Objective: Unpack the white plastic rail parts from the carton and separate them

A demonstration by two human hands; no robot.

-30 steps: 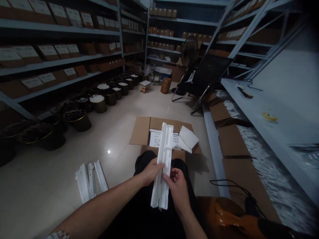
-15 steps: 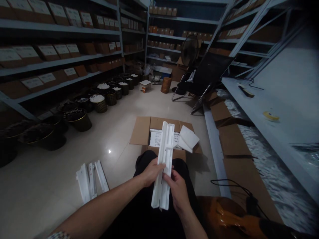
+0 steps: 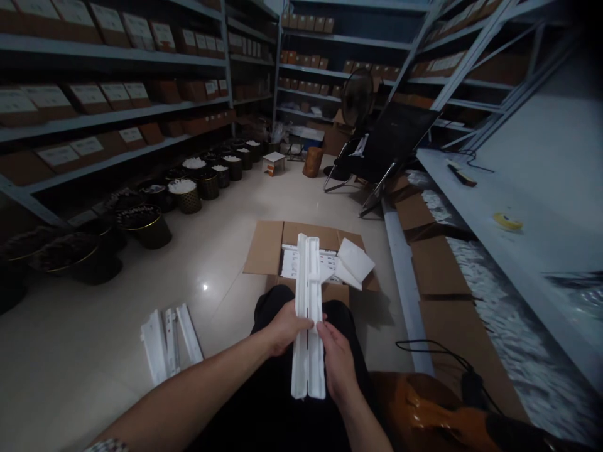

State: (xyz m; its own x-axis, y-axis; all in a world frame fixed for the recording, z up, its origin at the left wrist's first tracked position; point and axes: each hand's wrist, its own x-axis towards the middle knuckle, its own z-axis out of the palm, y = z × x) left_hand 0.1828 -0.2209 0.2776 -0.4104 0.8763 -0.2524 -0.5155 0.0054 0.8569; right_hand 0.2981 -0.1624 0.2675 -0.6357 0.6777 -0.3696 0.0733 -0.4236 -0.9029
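Two long white plastic rails [image 3: 315, 292] lie side by side, almost upright in view, above my lap. My left hand [image 3: 285, 328] is closed on the left one, thumb across its face near the middle. On the other edge my right hand [image 3: 337, 353] grips the right rail, its thumb on the front; its other fingers are partly hidden behind. A thin dark gap runs between the rails. Just beyond their upper ends stands an open cardboard box [image 3: 264, 248] with similar white parts inside, and thin white sheets [image 3: 357, 260] rest on its right side.
Several white rails [image 3: 157, 345] lie on the floor at left. Dark baskets [image 3: 149, 231] line the left shelving [image 3: 113, 117]. A folding chair [image 3: 400, 141] stands behind. At right are a worktable [image 3: 490, 207], cartons of white pieces [image 3: 440, 267] and an orange-brown object [image 3: 424, 408].
The two rails have turned from a slant to nearly straight and lie more evenly side by side. My right thumb has shifted onto the right rail.
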